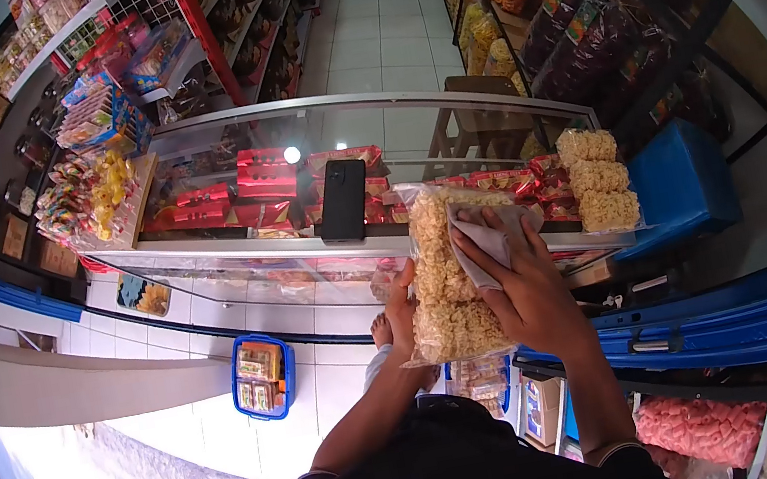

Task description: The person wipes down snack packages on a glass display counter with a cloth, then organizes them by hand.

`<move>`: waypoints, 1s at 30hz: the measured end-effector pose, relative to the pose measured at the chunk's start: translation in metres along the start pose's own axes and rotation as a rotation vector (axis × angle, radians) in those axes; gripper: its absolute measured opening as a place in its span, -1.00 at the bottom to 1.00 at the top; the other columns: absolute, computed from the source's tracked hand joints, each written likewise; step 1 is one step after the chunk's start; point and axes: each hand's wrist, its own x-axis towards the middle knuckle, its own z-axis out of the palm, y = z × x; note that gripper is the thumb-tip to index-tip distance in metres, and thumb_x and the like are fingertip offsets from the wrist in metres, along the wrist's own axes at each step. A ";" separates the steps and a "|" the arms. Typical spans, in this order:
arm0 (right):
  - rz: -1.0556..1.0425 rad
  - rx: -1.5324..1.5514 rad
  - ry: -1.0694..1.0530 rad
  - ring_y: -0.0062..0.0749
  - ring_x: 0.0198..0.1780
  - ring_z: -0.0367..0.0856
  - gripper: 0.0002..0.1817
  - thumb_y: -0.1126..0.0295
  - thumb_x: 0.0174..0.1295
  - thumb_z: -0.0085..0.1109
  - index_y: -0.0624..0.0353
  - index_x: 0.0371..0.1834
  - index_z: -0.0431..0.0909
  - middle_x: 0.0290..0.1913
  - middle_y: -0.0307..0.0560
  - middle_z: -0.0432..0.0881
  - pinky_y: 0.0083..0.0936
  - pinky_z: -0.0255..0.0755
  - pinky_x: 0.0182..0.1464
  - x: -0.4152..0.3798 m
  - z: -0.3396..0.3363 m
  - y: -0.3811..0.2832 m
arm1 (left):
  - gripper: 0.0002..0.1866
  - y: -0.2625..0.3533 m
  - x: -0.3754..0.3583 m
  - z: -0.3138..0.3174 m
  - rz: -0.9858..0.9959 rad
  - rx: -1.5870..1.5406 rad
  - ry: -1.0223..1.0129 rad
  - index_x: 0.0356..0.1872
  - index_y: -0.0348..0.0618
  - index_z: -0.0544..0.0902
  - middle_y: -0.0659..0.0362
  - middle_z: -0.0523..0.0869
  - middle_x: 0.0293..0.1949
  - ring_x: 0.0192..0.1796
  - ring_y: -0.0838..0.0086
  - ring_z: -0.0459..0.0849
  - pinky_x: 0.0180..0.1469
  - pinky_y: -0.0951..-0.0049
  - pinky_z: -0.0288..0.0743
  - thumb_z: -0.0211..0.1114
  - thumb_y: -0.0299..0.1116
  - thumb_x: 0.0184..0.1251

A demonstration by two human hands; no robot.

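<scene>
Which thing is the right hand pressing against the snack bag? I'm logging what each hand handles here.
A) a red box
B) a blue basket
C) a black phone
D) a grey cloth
D: the right hand presses a grey cloth on the clear snack bag, which the left hand steadies; the black phone lies apart on the glass counter.

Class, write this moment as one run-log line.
left hand: holds snack bag | right hand: wipes bag with cloth | phone: on glass counter
</scene>
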 end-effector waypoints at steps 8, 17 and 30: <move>-0.011 -0.024 -0.093 -0.02 0.80 0.07 -0.19 0.24 0.38 0.22 -0.10 0.75 0.30 0.76 -0.06 0.26 0.38 -0.23 0.74 -0.036 -0.008 -0.020 | -0.28 -0.006 0.008 0.001 -0.063 -0.072 -0.116 0.51 -0.23 0.50 -0.08 0.70 0.34 0.30 0.09 0.74 0.39 0.09 0.63 0.11 0.17 0.64; -0.062 0.115 -0.130 0.12 0.72 0.27 -0.32 0.26 0.44 0.14 -0.03 0.67 0.45 0.65 0.05 0.45 0.31 -0.09 0.72 -0.068 -0.013 -0.044 | -0.25 -0.006 0.013 0.025 0.025 0.154 0.099 0.54 -0.29 0.47 -0.15 0.68 0.37 0.30 0.03 0.74 0.39 0.02 0.65 0.10 0.17 0.65; 0.553 1.983 0.742 -0.17 0.34 0.71 -0.49 0.19 0.69 0.13 0.27 0.53 0.39 0.34 0.06 0.68 -0.10 0.62 0.39 -0.117 0.015 0.046 | -0.31 0.005 0.007 0.014 0.098 0.211 0.111 0.51 -0.25 0.51 -0.07 0.70 0.38 0.34 0.06 0.72 0.44 -0.01 0.56 0.08 0.13 0.67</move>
